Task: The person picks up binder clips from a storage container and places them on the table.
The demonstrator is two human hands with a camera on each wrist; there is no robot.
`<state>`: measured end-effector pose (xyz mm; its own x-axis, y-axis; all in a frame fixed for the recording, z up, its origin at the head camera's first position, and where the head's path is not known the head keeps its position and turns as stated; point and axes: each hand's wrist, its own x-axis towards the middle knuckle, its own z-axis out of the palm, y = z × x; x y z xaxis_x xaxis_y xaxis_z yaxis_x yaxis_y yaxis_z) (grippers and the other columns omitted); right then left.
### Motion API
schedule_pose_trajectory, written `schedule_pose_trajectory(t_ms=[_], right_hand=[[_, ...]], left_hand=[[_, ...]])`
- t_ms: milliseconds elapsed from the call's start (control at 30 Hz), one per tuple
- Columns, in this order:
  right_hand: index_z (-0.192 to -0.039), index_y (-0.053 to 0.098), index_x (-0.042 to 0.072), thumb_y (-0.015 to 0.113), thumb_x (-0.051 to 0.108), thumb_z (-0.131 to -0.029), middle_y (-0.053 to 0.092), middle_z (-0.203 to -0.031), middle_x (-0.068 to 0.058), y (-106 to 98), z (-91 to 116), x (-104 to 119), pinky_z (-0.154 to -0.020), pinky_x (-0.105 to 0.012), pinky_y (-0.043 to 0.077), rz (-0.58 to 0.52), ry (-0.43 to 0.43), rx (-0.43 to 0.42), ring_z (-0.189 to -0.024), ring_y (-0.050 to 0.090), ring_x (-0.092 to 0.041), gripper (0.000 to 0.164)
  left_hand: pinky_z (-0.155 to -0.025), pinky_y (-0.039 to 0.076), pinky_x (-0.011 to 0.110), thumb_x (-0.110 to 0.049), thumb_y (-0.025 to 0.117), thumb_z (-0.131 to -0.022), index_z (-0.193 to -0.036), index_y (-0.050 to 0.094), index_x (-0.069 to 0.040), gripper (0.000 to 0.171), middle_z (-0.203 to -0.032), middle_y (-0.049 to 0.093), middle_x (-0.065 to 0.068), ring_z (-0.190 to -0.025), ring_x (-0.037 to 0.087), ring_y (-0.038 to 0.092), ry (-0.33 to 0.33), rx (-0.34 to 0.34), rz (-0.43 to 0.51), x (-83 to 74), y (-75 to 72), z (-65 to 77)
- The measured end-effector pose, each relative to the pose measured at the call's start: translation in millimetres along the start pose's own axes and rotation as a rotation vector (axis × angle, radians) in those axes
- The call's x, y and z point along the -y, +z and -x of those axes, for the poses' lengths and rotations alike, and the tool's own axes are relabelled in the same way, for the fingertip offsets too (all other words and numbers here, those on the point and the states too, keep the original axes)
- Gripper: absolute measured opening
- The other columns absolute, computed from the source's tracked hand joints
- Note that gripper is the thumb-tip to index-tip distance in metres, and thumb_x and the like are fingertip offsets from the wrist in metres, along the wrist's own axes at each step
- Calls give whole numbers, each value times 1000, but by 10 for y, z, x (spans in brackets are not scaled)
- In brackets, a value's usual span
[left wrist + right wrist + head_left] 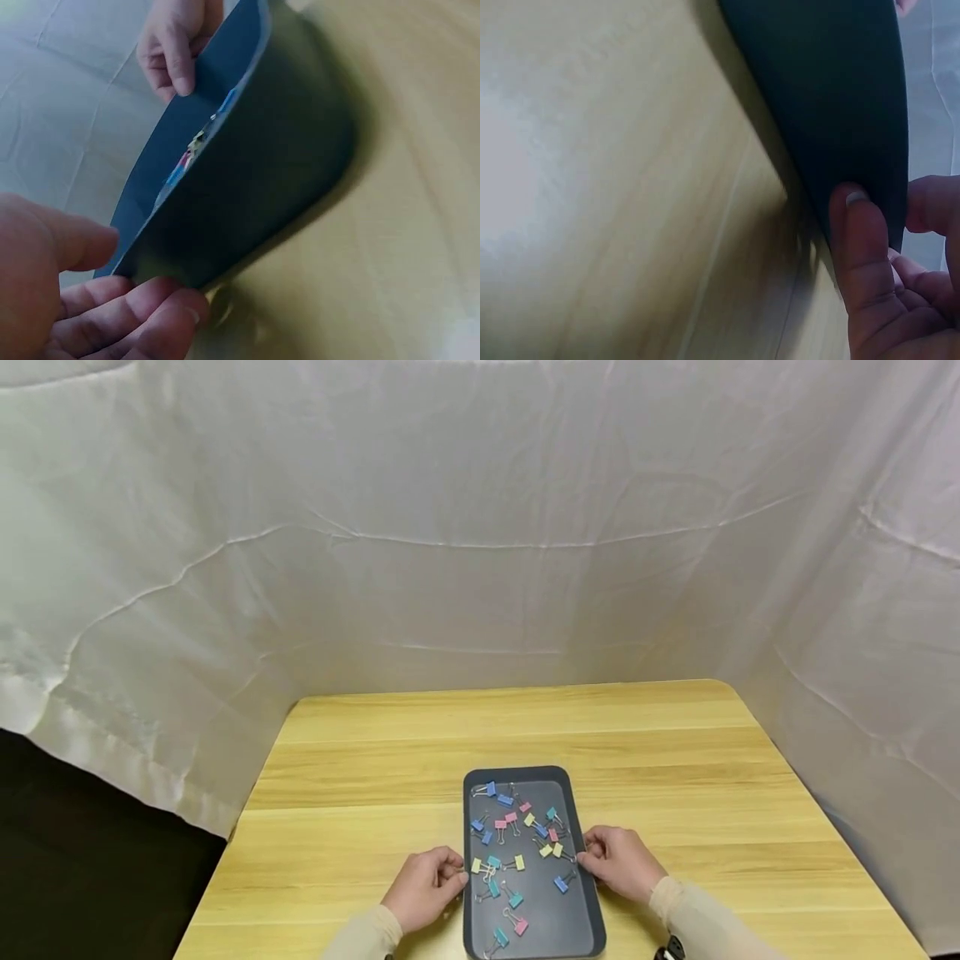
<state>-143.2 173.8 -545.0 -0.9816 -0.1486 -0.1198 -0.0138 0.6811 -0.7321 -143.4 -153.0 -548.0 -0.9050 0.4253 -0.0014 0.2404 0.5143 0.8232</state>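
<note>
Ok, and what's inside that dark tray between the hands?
Inside the dark tray lie blue, pink, yellow and teal binder clips, some overlapping. The patches of tray floor directly beneath the clips are covered, so I can't see those.

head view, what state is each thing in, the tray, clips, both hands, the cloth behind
Tray: open side up, holding clips; whether it rests fully on the table is unclear
Binder clips: loose, scattered inside the tray, some overlapping
Left hand: gripping the tray's left edge
Right hand: gripping the tray's right edge
Cloth: hanging, creased
</note>
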Motion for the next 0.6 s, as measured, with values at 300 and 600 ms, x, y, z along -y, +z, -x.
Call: schedule_pose_trajectory(t_ms=[300, 600], right_hand=[[-87, 56, 4, 67, 12, -76, 54, -60, 4, -22, -67, -64, -40, -22, 41, -6, -61, 67, -46, 50, -9, 17], [-82, 55, 10, 60, 31, -88, 52, -57, 3, -113, -162, -11, -42, -25, 43, 18, -40, 59, -45, 52, -12, 23]], left_hand=[[-54, 46, 23, -17, 61, -87, -97, 61, -1, 19, -68, 59, -9, -56, 6, 53, -50, -131, -28, 45, -18, -397], [-53, 44, 24, -15, 61, -87, -107, 60, 2, 26, -69, 60, -5, -57, 8, 52, -89, -187, -80, 59, -85, -757]])
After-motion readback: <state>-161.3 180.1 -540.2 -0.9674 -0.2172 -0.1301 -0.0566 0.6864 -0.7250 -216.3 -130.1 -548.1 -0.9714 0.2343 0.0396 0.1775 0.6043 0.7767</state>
